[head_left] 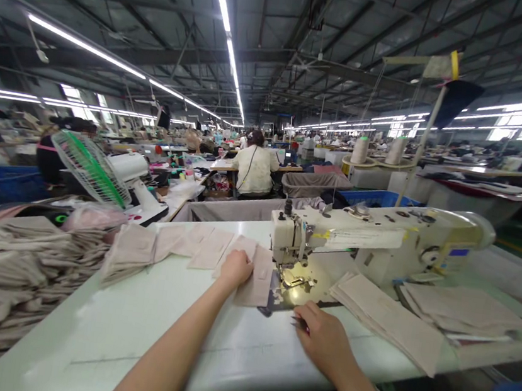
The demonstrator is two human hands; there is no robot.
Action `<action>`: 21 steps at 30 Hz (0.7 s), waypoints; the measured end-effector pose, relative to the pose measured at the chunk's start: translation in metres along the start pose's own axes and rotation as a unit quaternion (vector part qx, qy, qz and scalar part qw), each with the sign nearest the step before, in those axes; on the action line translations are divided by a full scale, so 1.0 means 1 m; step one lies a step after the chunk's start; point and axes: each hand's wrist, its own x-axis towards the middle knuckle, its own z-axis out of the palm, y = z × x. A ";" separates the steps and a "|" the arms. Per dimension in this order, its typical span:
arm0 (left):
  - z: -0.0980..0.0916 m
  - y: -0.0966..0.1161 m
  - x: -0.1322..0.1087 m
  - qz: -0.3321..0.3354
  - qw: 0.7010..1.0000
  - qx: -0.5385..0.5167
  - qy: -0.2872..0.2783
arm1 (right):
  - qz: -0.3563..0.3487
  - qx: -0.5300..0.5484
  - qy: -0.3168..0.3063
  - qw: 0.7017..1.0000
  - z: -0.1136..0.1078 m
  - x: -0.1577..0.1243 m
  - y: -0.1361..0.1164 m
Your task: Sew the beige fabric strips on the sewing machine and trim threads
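Note:
My left hand (237, 269) has its fingers curled down on a beige fabric piece (257, 287) lying just left of the sewing machine's needle area. More flat beige pieces (211, 248) trail leftward from it in an overlapping row, ending at a small pile (131, 246). Close to the front edge of the metal needle plate (321, 282), my right hand (322, 336) is closed around a small dark pointed tool (295, 321). Its tip pokes out to the left; the palm and fingers hide the rest. The sewing machine (356, 232) stands behind my right hand.
Stacked beige pieces (391, 316) lie right of the needle, with another stack (461, 306) beyond. A large heap of folded fabric (6, 291) fills the left side. A fan (97, 169) stands behind the table (130, 332). A co-worker (254, 163) sits ahead, back turned.

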 end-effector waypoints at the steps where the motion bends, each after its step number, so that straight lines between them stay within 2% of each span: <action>1: -0.001 -0.001 -0.003 0.000 1.000 -0.016 0.007 | -0.002 0.001 0.003 1.000 0.001 0.000 0.000; 5: -0.019 -0.011 -0.005 -0.003 0.997 -0.074 0.023 | -0.009 0.005 0.011 1.000 0.002 -0.001 0.000; 8: -0.039 -0.017 0.007 -0.002 0.995 -0.098 0.023 | -0.013 0.005 0.011 1.000 0.003 -0.001 0.000; 11: -0.048 -0.017 0.021 -0.017 0.996 -0.090 0.017 | -0.016 0.001 0.014 1.000 0.008 -0.001 0.003; 17: -0.033 -0.018 0.024 -0.087 0.996 0.003 0.009 | -0.052 0.029 0.024 0.998 0.035 -0.001 0.022; 21: -0.023 -0.024 0.025 -0.100 0.995 0.026 -0.011 | -0.079 0.036 0.048 0.995 0.048 -0.001 0.037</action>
